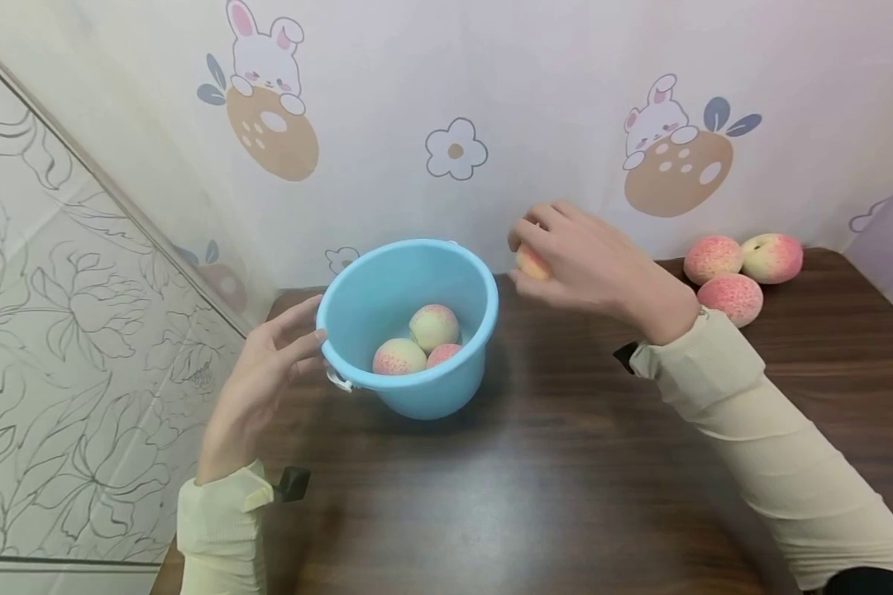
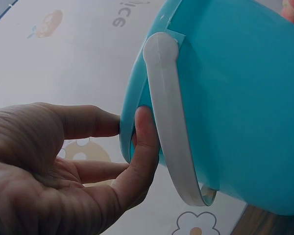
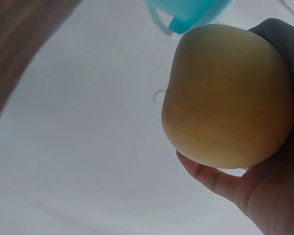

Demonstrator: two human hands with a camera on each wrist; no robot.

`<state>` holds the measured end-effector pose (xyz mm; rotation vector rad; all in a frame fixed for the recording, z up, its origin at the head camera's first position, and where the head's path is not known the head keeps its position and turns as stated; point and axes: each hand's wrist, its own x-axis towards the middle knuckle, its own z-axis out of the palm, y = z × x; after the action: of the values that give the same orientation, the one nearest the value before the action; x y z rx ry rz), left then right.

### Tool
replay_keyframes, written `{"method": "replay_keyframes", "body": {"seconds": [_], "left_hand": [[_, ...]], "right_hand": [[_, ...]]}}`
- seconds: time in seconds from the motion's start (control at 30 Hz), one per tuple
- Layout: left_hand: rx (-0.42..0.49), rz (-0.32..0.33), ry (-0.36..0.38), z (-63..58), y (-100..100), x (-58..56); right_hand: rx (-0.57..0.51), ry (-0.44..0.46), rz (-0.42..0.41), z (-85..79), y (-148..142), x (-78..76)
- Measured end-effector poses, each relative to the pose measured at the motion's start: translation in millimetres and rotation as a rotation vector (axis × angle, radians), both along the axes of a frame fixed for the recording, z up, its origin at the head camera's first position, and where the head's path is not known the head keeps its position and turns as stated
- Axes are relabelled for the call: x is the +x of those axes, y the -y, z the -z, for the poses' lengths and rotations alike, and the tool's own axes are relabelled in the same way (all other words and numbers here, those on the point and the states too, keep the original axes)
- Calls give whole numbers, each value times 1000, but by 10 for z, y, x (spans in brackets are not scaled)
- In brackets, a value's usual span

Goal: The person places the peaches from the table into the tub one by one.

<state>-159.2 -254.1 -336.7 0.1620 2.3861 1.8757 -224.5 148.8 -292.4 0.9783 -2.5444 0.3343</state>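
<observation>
A light blue bucket (image 1: 435, 398) stands tilted slightly toward the viewer on the table, with three peaches (image 1: 399, 358) visible inside. On its left side my left hand (image 1: 262, 368) pinches the rim, thumb on one face and fingers on the other. The left wrist view shows the bucket's white handle (image 2: 169, 112) hanging down beside those fingers. My right hand (image 1: 584, 263) is raised to the right of the bucket and grips a yellow-orange peach (image 3: 230, 98). In the head view that peach is mostly hidden behind the fingers.
Three more pink-and-yellow peaches (image 1: 731, 299) lie together at the table's back right. The dark wooden table (image 1: 565, 471) meets a wall (image 1: 387, 99) printed with rabbits and flowers. A panel with line-drawn flowers (image 1: 82, 347) borders the left side.
</observation>
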Motion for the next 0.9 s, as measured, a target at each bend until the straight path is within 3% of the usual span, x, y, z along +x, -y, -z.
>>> {"method": "replay_keyframes", "body": {"seconds": [0.23,0.53,0.9], "left_hand": [[5,-5,4,-17,-15,17],[9,2,2,-7,2,7],[-11,-8,3,-9,6,-3]], "right_hand": [[2,-28,-69,-161,184,20],[112,-81,-141,-354,486,66],[233,-66,-339,-299,951,51]]}}
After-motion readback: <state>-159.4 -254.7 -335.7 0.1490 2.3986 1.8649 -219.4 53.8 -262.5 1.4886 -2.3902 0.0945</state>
